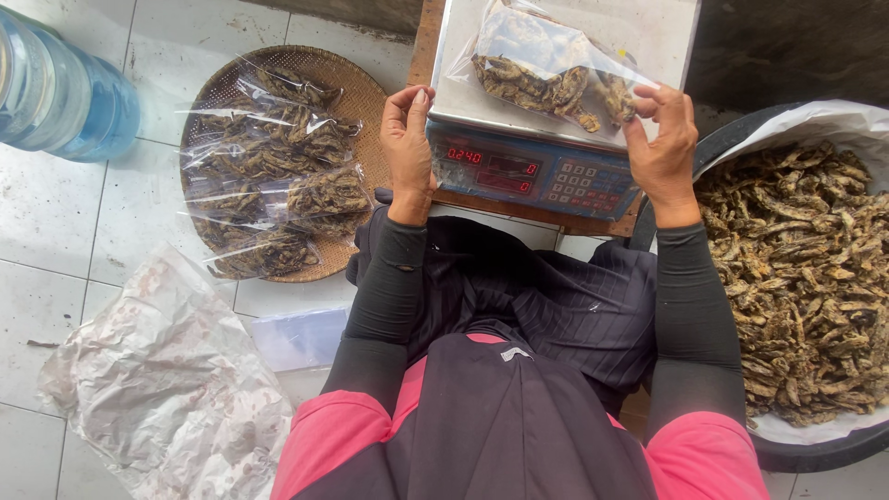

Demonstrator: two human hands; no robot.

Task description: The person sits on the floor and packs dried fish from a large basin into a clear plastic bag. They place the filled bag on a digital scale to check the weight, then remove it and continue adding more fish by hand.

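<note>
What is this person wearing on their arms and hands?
Both arms are covered by snug dark grey-black long sleeves that end at the wrists. Over the upper arms sit bright pink shoulder pieces. The left hand and right hand are bare: no gloves, and no rings or watch that I can make out.

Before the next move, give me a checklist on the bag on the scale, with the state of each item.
1. Bag rests on the scale: ok.
2. Right hand touches the bag edge, so it may skew the reading: not ok.
3. Left hand is off the bag, at the scale's corner: ok.
4. Display lit: ok.
5. Bag mouth sealed: cannot tell.
6. Room on the tray among the packed bags: ok.
</note>
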